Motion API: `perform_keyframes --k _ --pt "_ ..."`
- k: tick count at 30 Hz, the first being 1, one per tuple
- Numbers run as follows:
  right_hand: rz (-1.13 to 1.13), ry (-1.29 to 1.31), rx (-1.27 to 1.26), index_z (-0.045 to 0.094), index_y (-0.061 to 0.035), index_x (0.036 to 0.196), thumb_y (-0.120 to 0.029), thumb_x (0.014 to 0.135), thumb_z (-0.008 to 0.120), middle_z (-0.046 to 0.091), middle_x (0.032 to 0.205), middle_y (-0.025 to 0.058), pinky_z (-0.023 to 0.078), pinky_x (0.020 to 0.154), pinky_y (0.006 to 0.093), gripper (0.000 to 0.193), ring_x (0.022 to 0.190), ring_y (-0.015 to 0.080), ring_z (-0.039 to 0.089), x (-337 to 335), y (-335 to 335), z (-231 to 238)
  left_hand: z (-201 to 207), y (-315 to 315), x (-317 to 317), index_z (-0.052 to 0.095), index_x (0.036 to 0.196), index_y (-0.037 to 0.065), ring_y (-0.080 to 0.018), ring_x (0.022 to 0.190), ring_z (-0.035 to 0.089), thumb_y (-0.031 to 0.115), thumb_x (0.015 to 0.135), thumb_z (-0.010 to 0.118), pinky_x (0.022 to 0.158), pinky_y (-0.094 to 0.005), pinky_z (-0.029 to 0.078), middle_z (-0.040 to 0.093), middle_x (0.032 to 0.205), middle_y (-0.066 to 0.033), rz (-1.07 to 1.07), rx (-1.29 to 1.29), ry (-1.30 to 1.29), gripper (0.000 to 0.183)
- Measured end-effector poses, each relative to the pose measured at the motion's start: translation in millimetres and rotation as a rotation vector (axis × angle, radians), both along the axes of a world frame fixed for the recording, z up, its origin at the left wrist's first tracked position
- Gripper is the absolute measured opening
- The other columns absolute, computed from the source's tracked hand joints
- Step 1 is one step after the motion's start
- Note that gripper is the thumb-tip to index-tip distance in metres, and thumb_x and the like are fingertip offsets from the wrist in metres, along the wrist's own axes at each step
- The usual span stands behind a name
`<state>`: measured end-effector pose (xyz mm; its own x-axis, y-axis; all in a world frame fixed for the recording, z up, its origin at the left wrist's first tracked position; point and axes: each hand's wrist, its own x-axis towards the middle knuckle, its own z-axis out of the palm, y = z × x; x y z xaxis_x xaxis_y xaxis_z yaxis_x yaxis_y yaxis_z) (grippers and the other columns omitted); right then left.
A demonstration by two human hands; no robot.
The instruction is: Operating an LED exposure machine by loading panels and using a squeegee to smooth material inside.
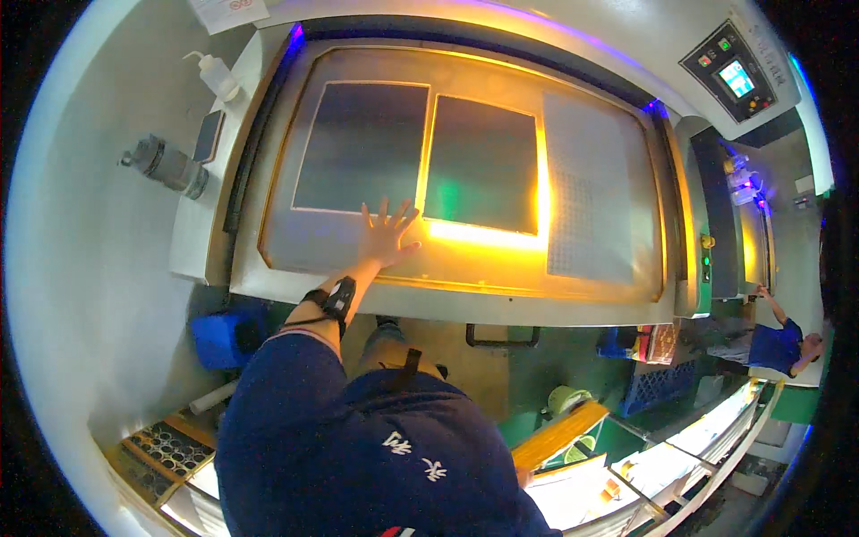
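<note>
My left hand (389, 234) is open, fingers spread, reaching over the glass-like bed of a large machine. Its fingertips lie by the lower right corner of a dark rectangular panel (362, 148). Right of it lies a second dark rectangular panel (483, 166), with bright yellow light along its edges. A pale sheet with a fine grid pattern (586, 197) covers the bed's right part. Only a bit of my right hand (523, 477) shows beside my body, at the near end of a wooden board (564, 434); its fingers are hidden.
A metal frame (465, 304) borders the bed. On the left ledge are a white squeeze bottle (217, 77), a phone (209, 136) and a grey bottle (170, 166). A control panel (734, 76) sits upper right. A blue bin (228, 340) stands lower left. Another person (777, 345) works far right.
</note>
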<state>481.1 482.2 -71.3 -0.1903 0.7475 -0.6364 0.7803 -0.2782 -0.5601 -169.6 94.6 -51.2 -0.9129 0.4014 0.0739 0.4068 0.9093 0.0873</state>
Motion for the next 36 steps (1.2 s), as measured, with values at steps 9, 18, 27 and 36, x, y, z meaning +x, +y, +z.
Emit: perform_keyframes --k 9,18,27,36 --pt "0.84 -0.058 0.715 0.06 -0.002 0.12 -0.008 0.079 0.058 0.066 0.095 0.0271 0.05 0.077 0.0488 0.041 0.088 0.0436 0.064 -227.2 82.7 153.8 46.3 52.6 30.1 0.013 0.155 0.019 -0.0385 0.148 0.004 0.062 0.081 0.061 0.111 -0.0712 0.01 0.006 0.163 -0.0049 0.145 0.186 -0.596 0.099" --pt "1.976 0.382 0.828 0.054 -0.0193 0.133 -0.011 0.082 0.057 0.059 0.134 0.0036 0.045 0.099 0.0453 0.052 0.12 0.0271 0.058 -504.7 -102.7 163.5 99.2 -75.4 104.6 0.028 0.15 0.015 -0.0431 0.13 0.043 0.032 0.075 0.076 0.105 -0.0659 0.031 0.043 0.147 -0.0118 -0.183 -0.03 -0.601 0.09" --pt "2.105 0.306 0.706 0.036 -0.0169 0.147 -0.013 0.086 0.056 0.041 0.15 0.0076 0.034 0.11 0.0495 0.064 0.134 0.0341 0.042 -602.2 -193.7 89.7 87.5 -169.7 39.4 0.027 0.151 0.015 -0.0463 0.133 0.036 0.013 0.08 0.068 0.106 -0.0689 0.027 0.025 0.158 -0.0004 -0.057 -0.293 -0.583 0.082" --pt "2.118 0.166 0.762 0.035 -0.015 0.147 -0.006 0.074 0.065 0.038 0.15 0.0103 0.033 0.11 0.0513 0.08 0.135 0.0373 0.04 -810.7 -233.4 101.0 63.5 -202.7 -172.0 0.023 0.153 0.018 -0.0481 0.135 0.034 0.01 0.081 0.061 0.109 -0.0669 0.023 0.037 0.151 -0.0118 -0.081 -0.303 -0.419 0.082"
